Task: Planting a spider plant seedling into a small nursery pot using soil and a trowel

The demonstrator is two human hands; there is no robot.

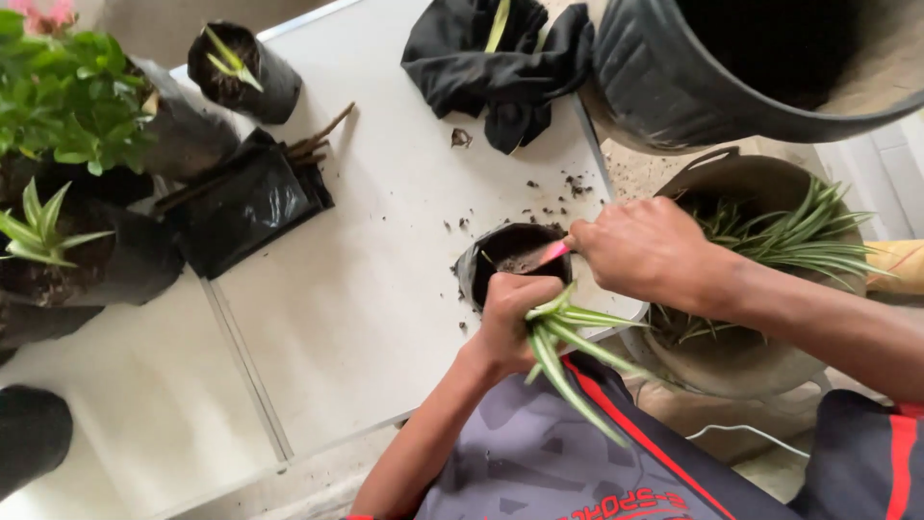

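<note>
My left hand (512, 323) is closed around a small green-and-white striped plant (563, 342), its long leaves trailing toward my body. The hand rests against the near rim of a small black nursery bag (489, 252) half full of dark soil. My right hand (643, 250) grips a thin pink tool (552, 252) whose tip pokes into the soil of that bag. Both hands meet over the bag at the table's right edge.
A brown pot (751, 183) with more striped plants sits right of the table, a big black tub (693, 77) behind it. Black bags (245, 197) and potted plants (67, 106) crowd the left side. Soil crumbs (558, 193) dot the white table (366, 289).
</note>
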